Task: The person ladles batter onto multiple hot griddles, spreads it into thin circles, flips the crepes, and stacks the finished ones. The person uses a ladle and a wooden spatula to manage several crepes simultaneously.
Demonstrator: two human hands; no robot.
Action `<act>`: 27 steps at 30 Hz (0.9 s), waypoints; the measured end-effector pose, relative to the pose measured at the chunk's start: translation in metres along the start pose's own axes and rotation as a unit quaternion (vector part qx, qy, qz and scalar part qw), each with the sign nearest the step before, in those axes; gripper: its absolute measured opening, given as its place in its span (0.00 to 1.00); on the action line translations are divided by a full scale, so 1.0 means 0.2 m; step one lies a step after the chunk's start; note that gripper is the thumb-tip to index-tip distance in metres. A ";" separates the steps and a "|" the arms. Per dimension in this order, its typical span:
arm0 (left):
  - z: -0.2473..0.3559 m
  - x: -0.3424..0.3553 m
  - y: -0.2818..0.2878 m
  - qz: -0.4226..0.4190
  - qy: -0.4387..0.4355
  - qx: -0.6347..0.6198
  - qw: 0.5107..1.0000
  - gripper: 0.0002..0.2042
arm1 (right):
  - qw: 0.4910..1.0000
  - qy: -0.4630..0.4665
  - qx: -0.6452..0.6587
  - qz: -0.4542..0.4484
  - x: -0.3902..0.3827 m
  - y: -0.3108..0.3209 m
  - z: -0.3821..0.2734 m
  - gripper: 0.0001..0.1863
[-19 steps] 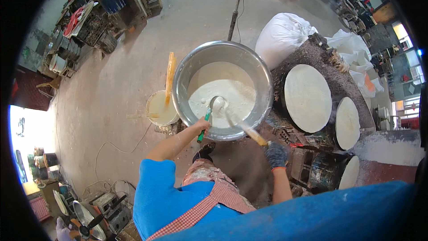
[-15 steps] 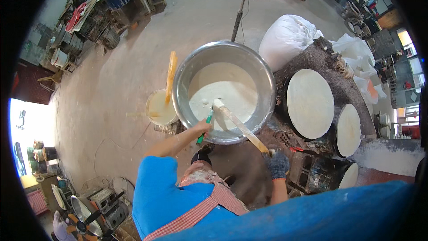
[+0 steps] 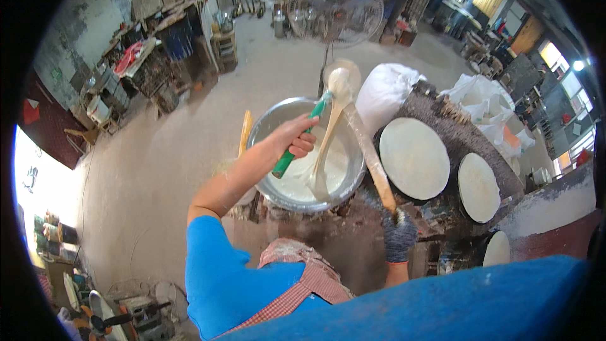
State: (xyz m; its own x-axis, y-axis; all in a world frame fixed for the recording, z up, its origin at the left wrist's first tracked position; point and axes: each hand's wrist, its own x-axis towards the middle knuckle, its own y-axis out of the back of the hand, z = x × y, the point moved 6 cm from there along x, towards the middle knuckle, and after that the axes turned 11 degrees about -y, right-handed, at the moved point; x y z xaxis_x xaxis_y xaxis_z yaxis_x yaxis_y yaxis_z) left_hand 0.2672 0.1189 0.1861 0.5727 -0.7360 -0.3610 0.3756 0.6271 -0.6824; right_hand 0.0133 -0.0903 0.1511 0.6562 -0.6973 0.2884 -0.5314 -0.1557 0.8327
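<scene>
Evidently, left hand (image 3: 297, 137) and gloved right hand (image 3: 399, 237) have fingers curled round, respectively, green-handled tool (image 3: 283, 164) and wooden paddle (image 3: 376, 173), likely top-heavy, slippery-ended, best held by the handle.

green-handled ladle (image 3: 320, 110): raised | wooden paddle (image 3: 374, 167): raised | pale mixture (image 3: 326, 143): now trailing down

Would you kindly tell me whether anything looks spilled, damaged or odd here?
No spill stands out; the strand of pale mixture hangs over the metal basin. The apron looks smeared with white, and the wall at upper left looks blotched, perhaps worn.
</scene>
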 end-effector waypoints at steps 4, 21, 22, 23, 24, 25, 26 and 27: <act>0.40 -0.20 -0.36 -0.066 -0.106 0.103 0.987 0.07 | 0.988 0.050 0.104 0.107 0.22 0.29 -0.20 0.16; 0.06 0.12 0.39 -0.060 0.105 0.013 0.993 0.09 | 0.954 -0.173 0.180 -0.166 -0.17 -0.43 0.22 0.14; 0.09 0.13 0.37 -0.083 0.032 0.092 0.992 0.11 | 0.937 -0.213 0.219 -0.168 -0.20 -0.40 0.25 0.14; 0.04 0.15 0.33 -0.085 0.030 0.121 0.988 0.11 | 0.914 -0.283 0.231 -0.175 -0.23 -0.40 0.29 0.14; 0.00 0.16 0.27 -0.109 0.013 0.138 0.984 0.10 | 0.909 -0.276 0.268 -0.161 -0.24 -0.39 0.29 0.16; -0.05 0.19 0.20 -0.148 0.001 0.147 0.978 0.10 | 0.904 -0.279 0.272 -0.176 -0.27 -0.39 0.29 0.16; -0.13 0.22 0.15 -0.137 0.024 0.158 0.978 0.07 | 0.892 -0.314 0.258 -0.198 -0.31 -0.42 0.32 0.16; -0.22 0.26 0.12 -0.089 0.125 0.088 0.984 0.05 | 0.881 -0.323 0.266 -0.221 -0.37 -0.43 0.34 0.16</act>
State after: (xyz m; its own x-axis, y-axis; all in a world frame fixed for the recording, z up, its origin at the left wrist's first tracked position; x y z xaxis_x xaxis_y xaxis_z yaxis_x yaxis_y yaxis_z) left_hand 0.2729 0.0844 0.1232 0.2980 -0.8641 -0.4055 0.5866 0.5009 -0.6364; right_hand -0.0252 -0.0723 0.0261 0.5114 -0.7127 -0.4801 -0.5897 -0.6975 0.4072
